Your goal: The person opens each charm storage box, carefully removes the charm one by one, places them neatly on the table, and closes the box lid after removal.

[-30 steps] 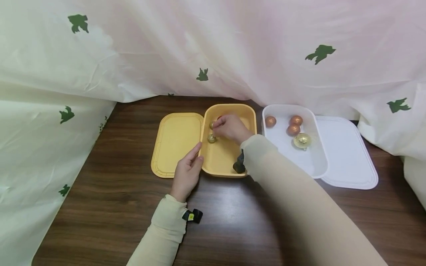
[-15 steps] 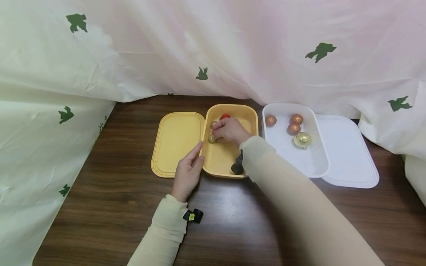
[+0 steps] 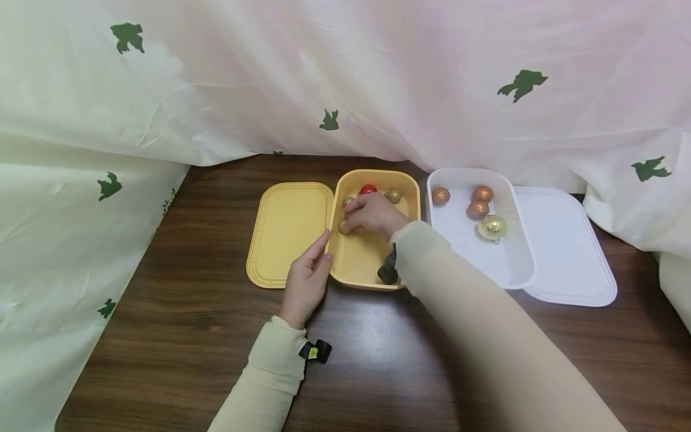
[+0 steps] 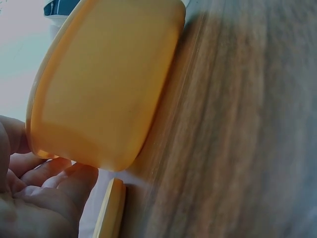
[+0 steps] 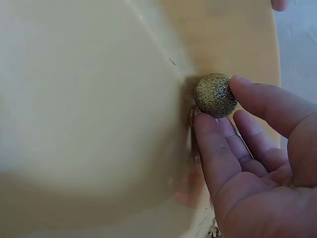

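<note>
My right hand reaches into the yellow box and pinches a small glittery gold bauble between thumb and fingertips, beside the box's left wall. A second gold bauble lies just beyond the fingers, partly hidden. Near the box's back wall are a red bauble and another gold bauble. At the left wall, my left hand holds the box, its thumb at the rim and its other fingers against the outside.
A yellow lid lies left of the yellow box. To the right stands a white box with several copper baubles and a larger gold bauble. Its white lid lies beside it. Fabric curtains hang behind.
My right hand has come slightly nearer and its fingers have closed on the gold bauble. The red bauble and the gold one at the back right have come into view. The yellow box has shifted slightly right.
</note>
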Demonstrator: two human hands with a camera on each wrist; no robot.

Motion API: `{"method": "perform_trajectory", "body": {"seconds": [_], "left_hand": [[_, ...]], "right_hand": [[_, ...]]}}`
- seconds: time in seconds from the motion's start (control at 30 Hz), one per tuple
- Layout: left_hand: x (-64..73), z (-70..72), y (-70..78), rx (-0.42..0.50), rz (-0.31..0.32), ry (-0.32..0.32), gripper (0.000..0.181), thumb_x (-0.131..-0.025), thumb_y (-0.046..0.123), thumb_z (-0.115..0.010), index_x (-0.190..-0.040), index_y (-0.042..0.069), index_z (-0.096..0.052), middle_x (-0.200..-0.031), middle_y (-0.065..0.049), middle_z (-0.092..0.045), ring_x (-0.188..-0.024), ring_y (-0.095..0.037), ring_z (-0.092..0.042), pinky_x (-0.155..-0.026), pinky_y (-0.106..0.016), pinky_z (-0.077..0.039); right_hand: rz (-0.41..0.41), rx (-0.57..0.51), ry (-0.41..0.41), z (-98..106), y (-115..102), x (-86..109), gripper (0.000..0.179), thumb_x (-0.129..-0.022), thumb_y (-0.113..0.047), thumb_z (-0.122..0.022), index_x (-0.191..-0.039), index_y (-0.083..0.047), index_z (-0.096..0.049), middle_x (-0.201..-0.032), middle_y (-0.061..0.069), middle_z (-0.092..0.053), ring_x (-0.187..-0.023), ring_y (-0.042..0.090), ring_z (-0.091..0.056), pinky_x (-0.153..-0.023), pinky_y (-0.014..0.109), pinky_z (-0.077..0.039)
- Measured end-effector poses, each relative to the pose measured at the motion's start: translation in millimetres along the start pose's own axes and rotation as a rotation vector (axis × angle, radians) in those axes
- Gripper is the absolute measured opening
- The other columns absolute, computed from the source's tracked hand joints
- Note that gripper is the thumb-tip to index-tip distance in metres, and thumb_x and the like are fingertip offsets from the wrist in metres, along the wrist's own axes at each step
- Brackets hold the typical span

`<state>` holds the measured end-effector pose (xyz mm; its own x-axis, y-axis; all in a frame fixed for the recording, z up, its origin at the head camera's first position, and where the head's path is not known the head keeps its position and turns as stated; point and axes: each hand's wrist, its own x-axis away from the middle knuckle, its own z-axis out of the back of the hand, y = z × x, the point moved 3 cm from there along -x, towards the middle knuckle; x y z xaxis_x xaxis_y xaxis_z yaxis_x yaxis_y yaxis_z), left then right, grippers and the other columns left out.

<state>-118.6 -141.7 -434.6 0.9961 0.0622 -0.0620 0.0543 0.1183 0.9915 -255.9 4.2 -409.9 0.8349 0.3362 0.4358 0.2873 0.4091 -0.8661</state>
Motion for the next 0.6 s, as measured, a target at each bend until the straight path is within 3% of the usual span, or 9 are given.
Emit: {"method": "perform_trajectory", "body": {"seconds": [0.23, 0.6], "left_hand": [[0.3, -3.4, 1.3, -0.010, 0.001, 0.023, 0.044, -0.102, 0.000, -0.053, -0.146, 0.002, -0.049, -0.153, -0.008, -0.045, -0.141, -0.018, -0.041, -0.112, -0.030, -0.039], [5.8, -9.1, 3.6, -0.017, -0.021, 0.074, 0.043, -0.103, 0.005, -0.054, -0.146, 0.005, -0.050, -0.150, -0.006, -0.047, -0.138, -0.015, -0.044, -0.108, -0.026, -0.041]], "right_hand": [[0.016, -0.092, -0.026, 6, -6, 7.0, 0.043, -0.082, 0.007, -0.077, -0.123, 0.007, -0.062, -0.118, 0.018, -0.064, -0.095, 0.022, -0.067, -0.092, 0.036, -0.057], [0.136, -0.100, 0.007, 19, -22, 24.0, 0.042, -0.086, 0.000, -0.076, -0.125, 0.005, -0.061, -0.122, 0.017, -0.066, -0.104, 0.024, -0.067, -0.094, 0.034, -0.056]]}}
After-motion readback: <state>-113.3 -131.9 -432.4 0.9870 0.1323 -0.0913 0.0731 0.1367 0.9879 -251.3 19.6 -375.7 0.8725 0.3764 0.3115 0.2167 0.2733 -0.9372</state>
